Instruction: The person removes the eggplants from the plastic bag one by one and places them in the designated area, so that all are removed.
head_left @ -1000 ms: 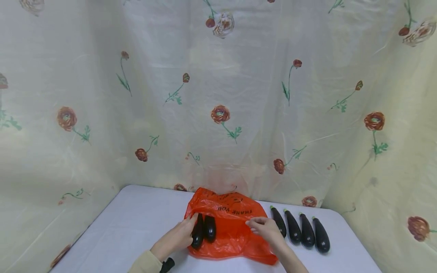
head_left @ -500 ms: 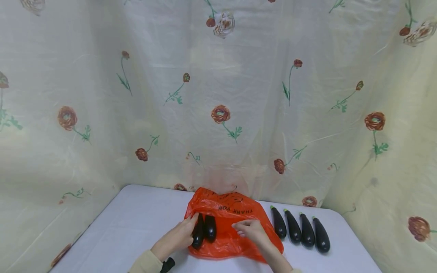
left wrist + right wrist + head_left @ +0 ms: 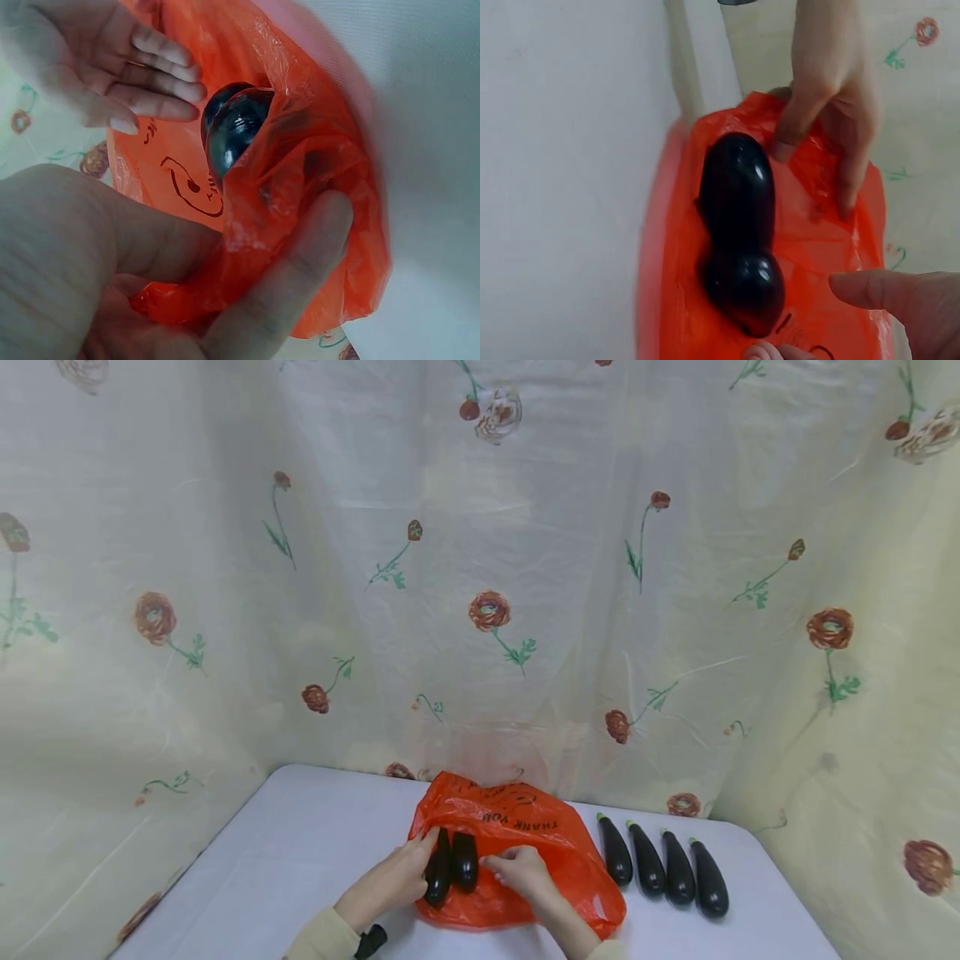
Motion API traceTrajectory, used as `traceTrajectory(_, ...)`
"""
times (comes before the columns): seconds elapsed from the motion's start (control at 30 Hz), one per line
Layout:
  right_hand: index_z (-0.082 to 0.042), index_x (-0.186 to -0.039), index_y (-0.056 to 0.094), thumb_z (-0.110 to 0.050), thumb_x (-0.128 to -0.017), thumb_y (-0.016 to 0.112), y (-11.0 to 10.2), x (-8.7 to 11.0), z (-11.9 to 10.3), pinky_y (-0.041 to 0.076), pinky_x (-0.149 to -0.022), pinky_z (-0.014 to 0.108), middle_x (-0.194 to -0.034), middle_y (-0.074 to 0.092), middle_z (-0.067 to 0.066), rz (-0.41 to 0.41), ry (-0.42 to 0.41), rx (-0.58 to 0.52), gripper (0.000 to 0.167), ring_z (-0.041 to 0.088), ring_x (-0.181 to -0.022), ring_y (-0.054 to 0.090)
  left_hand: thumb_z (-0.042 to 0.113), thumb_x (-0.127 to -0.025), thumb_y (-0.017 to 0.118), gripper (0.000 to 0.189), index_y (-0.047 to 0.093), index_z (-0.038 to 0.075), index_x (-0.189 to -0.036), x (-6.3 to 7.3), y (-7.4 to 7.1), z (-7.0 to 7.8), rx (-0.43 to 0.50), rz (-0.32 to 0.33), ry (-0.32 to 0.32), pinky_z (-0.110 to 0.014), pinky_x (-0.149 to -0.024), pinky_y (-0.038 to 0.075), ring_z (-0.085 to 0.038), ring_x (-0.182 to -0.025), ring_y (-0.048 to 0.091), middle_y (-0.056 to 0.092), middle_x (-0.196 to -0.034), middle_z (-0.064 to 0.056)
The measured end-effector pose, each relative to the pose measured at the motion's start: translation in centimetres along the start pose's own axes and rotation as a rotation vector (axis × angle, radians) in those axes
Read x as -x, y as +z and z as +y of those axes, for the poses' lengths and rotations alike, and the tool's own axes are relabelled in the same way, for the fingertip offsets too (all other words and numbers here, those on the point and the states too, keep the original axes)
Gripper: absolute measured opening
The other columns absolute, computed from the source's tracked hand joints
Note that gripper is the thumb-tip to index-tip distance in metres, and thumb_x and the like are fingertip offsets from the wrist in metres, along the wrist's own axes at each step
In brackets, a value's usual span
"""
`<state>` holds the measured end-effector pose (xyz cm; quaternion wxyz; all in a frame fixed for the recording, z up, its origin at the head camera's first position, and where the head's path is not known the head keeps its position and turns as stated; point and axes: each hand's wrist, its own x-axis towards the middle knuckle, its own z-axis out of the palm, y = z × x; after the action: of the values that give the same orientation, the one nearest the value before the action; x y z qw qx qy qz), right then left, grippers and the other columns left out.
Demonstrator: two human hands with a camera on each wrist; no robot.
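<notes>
A red plastic bag (image 3: 555, 860) with black "THANK YOU" print lies spread on the table, its mouth facing the person. Inside the mouth two dark eggplants lie side by side: the left eggplant (image 3: 437, 881) and the right eggplant (image 3: 465, 862). My left hand (image 3: 397, 877) pinches the bag's left edge between thumb and fingers, as the left wrist view shows closely. Just right of the eggplants, over the bag, is my right hand (image 3: 522, 872). Its fingers (image 3: 161, 71) are extended and hold nothing; the thumb stands apart from them in the right wrist view.
Right of the bag several more eggplants (image 3: 678, 872) lie in a row on the white table (image 3: 300, 835), green stem ends toward the back. A flowered curtain (image 3: 555, 568) hangs behind the table and along both sides.
My right hand has moved left, from the bag's right side to beside the eggplants in it. The left hand keeps its hold on the bag's edge.
</notes>
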<state>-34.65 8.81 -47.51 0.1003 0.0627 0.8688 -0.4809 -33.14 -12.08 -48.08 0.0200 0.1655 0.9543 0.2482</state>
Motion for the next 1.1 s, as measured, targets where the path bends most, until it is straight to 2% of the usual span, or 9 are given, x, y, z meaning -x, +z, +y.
traceTrajectory(0.2, -0.001, -0.094, 0.069, -0.031, -0.084, 0.074, 1.0, 0.0, -0.4, 0.044, -0.063, 0.026, -0.078, 0.059, 0.004, 0.000, -0.008, -0.006, 0.032, 0.019, -0.075, 0.053, -0.007, -0.080, 0.066, 0.073, 0.034, -0.005, -0.146, 0.0, 0.0, 0.1, -0.005, 0.005, 0.009, -0.051, -0.099, 0.047, -0.035, -0.126, 0.053, 0.043, -0.147, -0.022)
traceTrajectory(0.63, -0.001, -0.097, 0.068, -0.028, -0.082, 0.074, 2.8, -1.0, -0.3, 0.041, -0.060, 0.024, -0.076, 0.058, 0.004, 0.053, 0.010, -0.009, 0.032, 0.018, -0.073, 0.053, -0.007, -0.078, 0.069, 0.075, 0.035, -0.004, -0.145, -0.2, 0.4, 0.0, -0.008, 0.019, 0.019, -0.050, -0.095, 0.050, -0.036, -0.120, 0.057, 0.042, -0.147, -0.023)
traceTrajectory(0.8, 0.001, -0.100, 0.069, -0.029, -0.082, 0.075, 3.3, -1.2, -0.3, 0.043, -0.062, 0.024, -0.078, 0.061, 0.004, 0.069, -0.028, -0.012, 0.036, 0.017, -0.074, 0.054, -0.007, -0.077, 0.069, 0.074, 0.036, -0.005, -0.144, -0.1, 0.4, -0.1, -0.024, 0.026, 0.038, -0.049, -0.095, 0.050, -0.037, -0.117, 0.058, 0.044, -0.145, -0.025)
traceTrajectory(1.1, 0.005, -0.106, 0.066, -0.030, -0.080, 0.075, 3.8, -1.7, -0.3, 0.046, -0.063, 0.024, -0.083, 0.062, 0.005, 0.090, -0.071, -0.035, 0.045, 0.017, -0.076, 0.056, -0.007, -0.080, 0.066, 0.072, 0.035, -0.004, -0.145, -0.3, 0.4, -0.1, -0.009, 0.015, 0.023, -0.047, -0.093, 0.052, -0.035, -0.118, 0.059, 0.045, -0.145, -0.022)
